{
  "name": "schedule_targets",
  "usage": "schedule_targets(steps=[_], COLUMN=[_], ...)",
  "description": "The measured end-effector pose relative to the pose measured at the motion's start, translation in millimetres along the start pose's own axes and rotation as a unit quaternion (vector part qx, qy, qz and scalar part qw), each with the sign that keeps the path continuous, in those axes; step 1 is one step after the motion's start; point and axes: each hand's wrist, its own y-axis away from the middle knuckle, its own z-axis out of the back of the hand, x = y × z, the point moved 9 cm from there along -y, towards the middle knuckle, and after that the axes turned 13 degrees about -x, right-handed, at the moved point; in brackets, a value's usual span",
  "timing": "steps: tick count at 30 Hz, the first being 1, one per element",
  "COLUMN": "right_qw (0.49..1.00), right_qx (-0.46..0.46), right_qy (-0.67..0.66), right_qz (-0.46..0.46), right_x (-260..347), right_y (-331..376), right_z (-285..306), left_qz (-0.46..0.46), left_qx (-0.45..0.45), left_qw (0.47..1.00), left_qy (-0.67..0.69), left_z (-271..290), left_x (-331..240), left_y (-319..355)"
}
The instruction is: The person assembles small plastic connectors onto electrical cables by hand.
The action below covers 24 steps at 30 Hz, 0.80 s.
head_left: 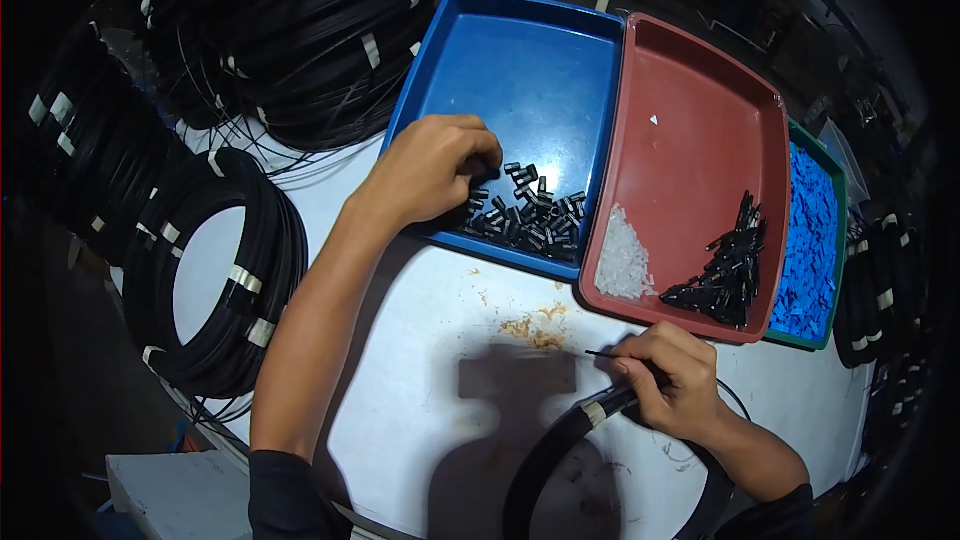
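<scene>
My left hand (432, 172) reaches over the near left corner of a blue tray (520, 70). Its fingers curl downward beside a pile of small black cylindrical parts (540, 220); whatever lies between the fingertips is hidden. Low on the right, my right hand (672, 380) pinches a thin black cable (600, 354), whose end sticks out leftward past the fingertips. Below that hand, a taped coil of black cable (548, 452) rests at the table's near side, partly covered by my right hand and forearm.
A red tray (700, 110) holds small clear pieces (622, 255) and black pointed parts (728, 265). Farther right, a green tray (836, 280) contains blue pieces (808, 240). Cable coils (275, 270) stand at left, with large stacks (290, 50) behind. Brownish scraps (540, 328) litter the white table (400, 390).
</scene>
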Motion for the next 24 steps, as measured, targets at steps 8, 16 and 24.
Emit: schedule_targets(steps=[8,16,24], right_qw=[1.0,1.0,1.0], right_qx=[0.006,0.009,0.009], right_qy=[-0.009,-0.013,-0.017], right_qz=[-0.02,-0.02,-0.023], right_x=[-2,-3,-4], right_y=[-1,-1,2], right_z=[1,-1,1], left_qz=[-0.002,-0.031,-0.011], left_qx=[-0.014,-0.034,-0.039], left_qw=[0.999,0.998,0.996], left_qy=[0.044,0.051,0.078], left_z=[-1,-3,-5], left_x=[-6,-6,-15], left_y=[-1,-3,-5])
